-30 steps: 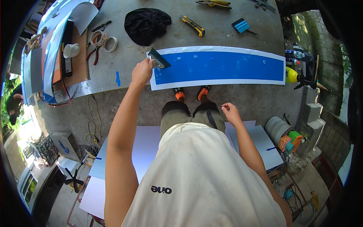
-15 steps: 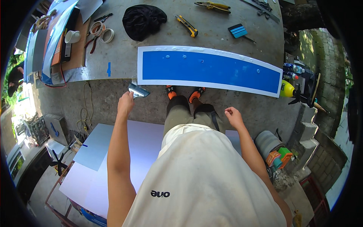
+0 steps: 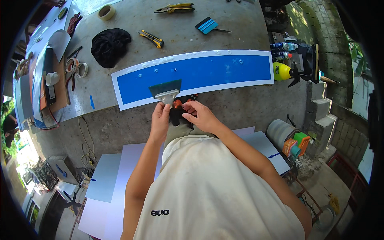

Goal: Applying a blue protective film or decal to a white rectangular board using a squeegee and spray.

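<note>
My left hand (image 3: 161, 120) grips the silver handle of a squeegee (image 3: 167, 93) with a wide dark green blade. The blade lies over the lower left part of a curved blue panel (image 3: 212, 70) with a white border; whether it presses on the surface I cannot tell. Just right of the handle is my right hand (image 3: 202, 117), its fingers loosely bent and the thumb apart, with nothing visible in it. Small bubbles or drops show on the panel, mostly along its upper edge.
On the grey table (image 3: 132, 18) lie a black cloth (image 3: 110, 47), a yellow utility knife (image 3: 152, 39), pliers (image 3: 174, 8), a blue felt-edged squeegee (image 3: 207, 25) and tape rolls (image 3: 82, 70). A yellow spray bottle (image 3: 282, 71) is at the right. Behind me lie white sheets (image 3: 128, 176).
My left hand has brought the squeegee up and right, from beside the panel to over it. My right hand has come in left, close to the squeegee's handle. The view has shifted.
</note>
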`<action>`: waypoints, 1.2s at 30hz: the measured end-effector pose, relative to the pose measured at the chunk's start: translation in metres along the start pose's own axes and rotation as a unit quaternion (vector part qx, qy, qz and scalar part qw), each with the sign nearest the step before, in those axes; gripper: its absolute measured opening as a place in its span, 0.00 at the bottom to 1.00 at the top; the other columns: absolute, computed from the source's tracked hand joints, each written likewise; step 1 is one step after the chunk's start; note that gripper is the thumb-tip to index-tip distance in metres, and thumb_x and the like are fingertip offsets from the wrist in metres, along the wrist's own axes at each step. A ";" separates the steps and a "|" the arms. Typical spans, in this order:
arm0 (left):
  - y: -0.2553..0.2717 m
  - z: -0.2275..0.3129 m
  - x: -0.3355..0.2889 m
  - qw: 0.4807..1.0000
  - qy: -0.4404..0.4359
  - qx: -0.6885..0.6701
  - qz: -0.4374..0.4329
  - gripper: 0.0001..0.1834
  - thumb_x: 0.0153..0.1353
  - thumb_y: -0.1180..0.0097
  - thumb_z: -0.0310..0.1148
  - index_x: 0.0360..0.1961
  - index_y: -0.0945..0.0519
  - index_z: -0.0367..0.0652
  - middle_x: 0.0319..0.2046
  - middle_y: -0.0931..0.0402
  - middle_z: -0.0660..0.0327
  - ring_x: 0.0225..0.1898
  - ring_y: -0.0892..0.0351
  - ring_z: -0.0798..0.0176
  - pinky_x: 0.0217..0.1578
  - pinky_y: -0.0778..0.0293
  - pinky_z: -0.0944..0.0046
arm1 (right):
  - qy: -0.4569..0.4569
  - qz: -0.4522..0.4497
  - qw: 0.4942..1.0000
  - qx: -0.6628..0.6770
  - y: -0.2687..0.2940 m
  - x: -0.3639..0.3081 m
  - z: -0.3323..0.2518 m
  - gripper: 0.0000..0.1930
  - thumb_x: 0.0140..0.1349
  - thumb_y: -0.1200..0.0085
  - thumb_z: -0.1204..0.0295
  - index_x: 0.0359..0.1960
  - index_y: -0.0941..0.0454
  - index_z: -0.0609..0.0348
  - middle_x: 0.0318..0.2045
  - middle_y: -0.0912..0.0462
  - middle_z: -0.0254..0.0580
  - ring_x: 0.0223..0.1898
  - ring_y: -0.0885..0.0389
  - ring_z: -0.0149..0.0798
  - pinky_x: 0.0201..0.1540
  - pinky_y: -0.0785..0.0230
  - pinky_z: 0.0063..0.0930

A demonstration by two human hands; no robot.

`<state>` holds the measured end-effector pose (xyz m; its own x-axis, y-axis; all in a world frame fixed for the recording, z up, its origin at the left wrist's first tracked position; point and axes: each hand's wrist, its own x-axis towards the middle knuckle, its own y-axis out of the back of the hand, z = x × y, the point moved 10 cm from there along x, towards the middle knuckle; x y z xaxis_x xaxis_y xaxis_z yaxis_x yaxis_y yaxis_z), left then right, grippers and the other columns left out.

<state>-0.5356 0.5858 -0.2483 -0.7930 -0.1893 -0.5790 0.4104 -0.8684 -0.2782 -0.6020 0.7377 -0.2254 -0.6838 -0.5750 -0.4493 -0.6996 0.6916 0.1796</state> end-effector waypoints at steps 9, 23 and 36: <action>-0.092 -0.017 0.040 0.973 0.015 0.217 -0.084 0.15 0.68 0.39 0.35 0.49 0.22 0.35 0.47 0.19 0.54 0.50 0.24 0.58 0.51 0.29 0.57 | -0.129 0.212 0.968 -0.049 0.063 -0.020 0.037 0.29 0.67 0.43 0.67 0.65 0.35 0.70 0.56 0.22 0.68 0.58 0.22 0.65 0.59 0.30 0.47; -0.035 -0.016 0.076 0.663 -0.204 0.710 -0.119 0.33 0.65 0.44 0.33 0.72 0.34 0.46 0.76 0.44 0.57 0.79 0.52 0.48 0.75 0.65 0.33 | -0.143 0.225 0.918 -0.295 0.116 0.038 0.006 0.24 0.69 0.46 0.67 0.66 0.29 0.53 0.43 0.15 0.62 0.45 0.18 0.67 0.50 0.27 0.54; -0.030 -0.011 0.079 0.705 -0.200 0.672 -0.107 0.27 0.65 0.46 0.28 0.67 0.30 0.46 0.75 0.41 0.57 0.78 0.49 0.49 0.75 0.62 0.36 | -0.243 0.155 0.881 -0.376 0.089 -0.014 0.030 0.23 0.69 0.47 0.69 0.67 0.27 0.51 0.39 0.15 0.58 0.41 0.15 0.63 0.47 0.24 0.56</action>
<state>-0.6057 0.6017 -0.2939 -0.9455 0.1322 -0.2976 -0.3231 -0.4950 0.8066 -0.6482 0.8203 -0.2296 -0.8238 -0.0281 -0.5661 -0.5602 0.1930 0.8056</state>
